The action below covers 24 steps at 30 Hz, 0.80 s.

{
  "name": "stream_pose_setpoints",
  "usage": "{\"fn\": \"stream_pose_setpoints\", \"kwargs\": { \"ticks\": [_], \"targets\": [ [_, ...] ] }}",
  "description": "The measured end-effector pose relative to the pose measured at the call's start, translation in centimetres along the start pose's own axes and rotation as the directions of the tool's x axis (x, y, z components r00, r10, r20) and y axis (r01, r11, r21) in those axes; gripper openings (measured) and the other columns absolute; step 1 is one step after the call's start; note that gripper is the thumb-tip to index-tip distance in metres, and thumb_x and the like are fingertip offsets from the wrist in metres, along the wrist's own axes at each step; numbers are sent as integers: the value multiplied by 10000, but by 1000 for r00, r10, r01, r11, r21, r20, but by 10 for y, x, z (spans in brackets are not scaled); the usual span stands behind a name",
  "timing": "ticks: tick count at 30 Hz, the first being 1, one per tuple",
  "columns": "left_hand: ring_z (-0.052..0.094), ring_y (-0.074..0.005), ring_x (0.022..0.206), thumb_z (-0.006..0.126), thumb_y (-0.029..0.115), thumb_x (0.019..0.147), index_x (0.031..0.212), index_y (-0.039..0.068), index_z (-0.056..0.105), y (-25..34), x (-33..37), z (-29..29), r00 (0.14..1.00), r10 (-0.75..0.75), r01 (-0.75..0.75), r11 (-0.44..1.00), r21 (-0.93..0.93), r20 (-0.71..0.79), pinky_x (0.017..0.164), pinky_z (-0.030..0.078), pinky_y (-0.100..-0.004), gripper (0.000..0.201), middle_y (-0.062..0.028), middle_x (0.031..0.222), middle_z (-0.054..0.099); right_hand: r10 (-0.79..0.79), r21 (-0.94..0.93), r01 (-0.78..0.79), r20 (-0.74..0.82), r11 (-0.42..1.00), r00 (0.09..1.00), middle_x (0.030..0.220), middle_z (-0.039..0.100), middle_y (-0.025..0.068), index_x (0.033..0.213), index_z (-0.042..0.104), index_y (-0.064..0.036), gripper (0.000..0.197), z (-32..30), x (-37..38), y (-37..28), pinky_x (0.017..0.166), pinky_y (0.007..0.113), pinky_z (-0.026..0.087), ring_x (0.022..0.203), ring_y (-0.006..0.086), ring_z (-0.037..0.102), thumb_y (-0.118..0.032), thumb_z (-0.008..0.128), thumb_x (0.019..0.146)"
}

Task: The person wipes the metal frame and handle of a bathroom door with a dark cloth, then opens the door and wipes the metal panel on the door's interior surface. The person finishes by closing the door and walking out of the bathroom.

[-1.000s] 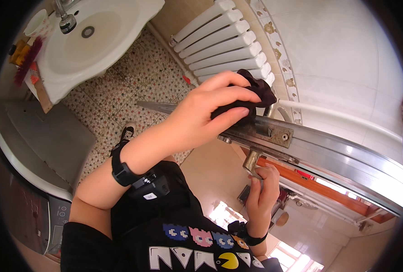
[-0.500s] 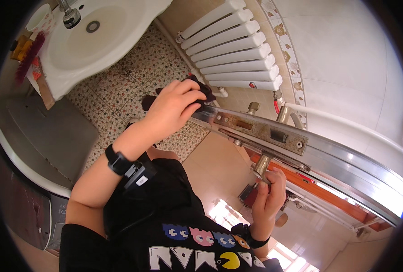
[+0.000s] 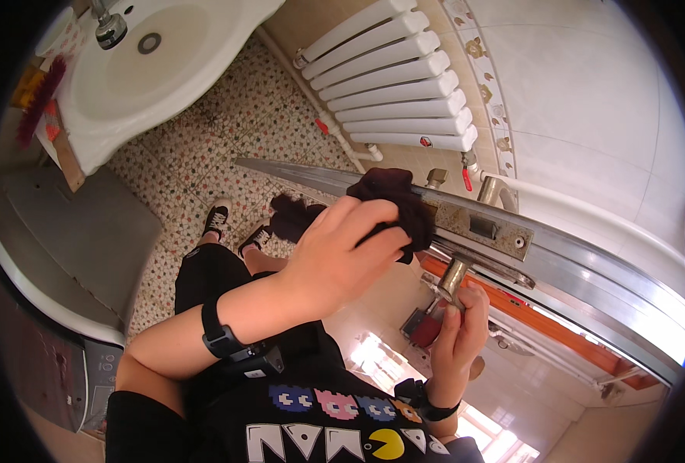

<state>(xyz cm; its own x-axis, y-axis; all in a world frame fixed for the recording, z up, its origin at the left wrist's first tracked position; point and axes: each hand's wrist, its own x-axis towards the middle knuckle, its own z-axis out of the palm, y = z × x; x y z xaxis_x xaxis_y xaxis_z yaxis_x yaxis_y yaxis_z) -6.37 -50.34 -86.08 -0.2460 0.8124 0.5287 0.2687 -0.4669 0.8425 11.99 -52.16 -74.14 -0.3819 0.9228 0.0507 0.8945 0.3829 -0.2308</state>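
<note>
My left hand [image 3: 350, 255] is closed on a dark brown cloth [image 3: 393, 197], pressed against the narrow metal edge of a door [image 3: 589, 266]. A loose part of the cloth hangs out on the near side of that hand. The cloth covers part of the worn latch plate [image 3: 501, 234] set into the door edge. Lower right, my right hand [image 3: 463, 324] grips the end of the brass-coloured door handle [image 3: 452, 276], fingers wrapped round it. On the door's far side another handle [image 3: 497, 193] sticks out.
A white radiator [image 3: 396, 85] stands along the far wall, with a red valve lever [image 3: 467, 179] beside it. Upper left is a white washbasin [image 3: 157, 77] with a brush [image 3: 42, 100] on its rim. A grey washing machine [image 3: 65, 239] stands at left. My shoes [image 3: 217, 219] rest on the patterned floor.
My left hand has slid the cloth along the door edge toward the latch plate, to the right and nearer me. My right hand stays on the handle.
</note>
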Motion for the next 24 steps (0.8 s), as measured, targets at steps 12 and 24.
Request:
{"fn": "stream_pose_setpoints", "kwargs": {
  "ticks": [12,24],
  "targets": [
    [562,-316,828,741,34,702,1069,3,617,32,21,-6,999,-36,37,997,-75,15,694,471,-366,389,-131,1040,557,-7,-1,7,-22,1000,1000,844,573,154,926,589,-2,116,2,2,-4,938,490,420,884,384,542,-7,550,817],
    [549,-252,770,758,28,642,1037,31,690,43,28,-22,998,65,-66,996,-62,-19,646,441,-322,401,-120,1018,573,-41,50,42,-37,998,998,828,593,134,922,596,-15,128,1,3,-3,892,477,440,821,354,549,8,560,801]
  ]
}}
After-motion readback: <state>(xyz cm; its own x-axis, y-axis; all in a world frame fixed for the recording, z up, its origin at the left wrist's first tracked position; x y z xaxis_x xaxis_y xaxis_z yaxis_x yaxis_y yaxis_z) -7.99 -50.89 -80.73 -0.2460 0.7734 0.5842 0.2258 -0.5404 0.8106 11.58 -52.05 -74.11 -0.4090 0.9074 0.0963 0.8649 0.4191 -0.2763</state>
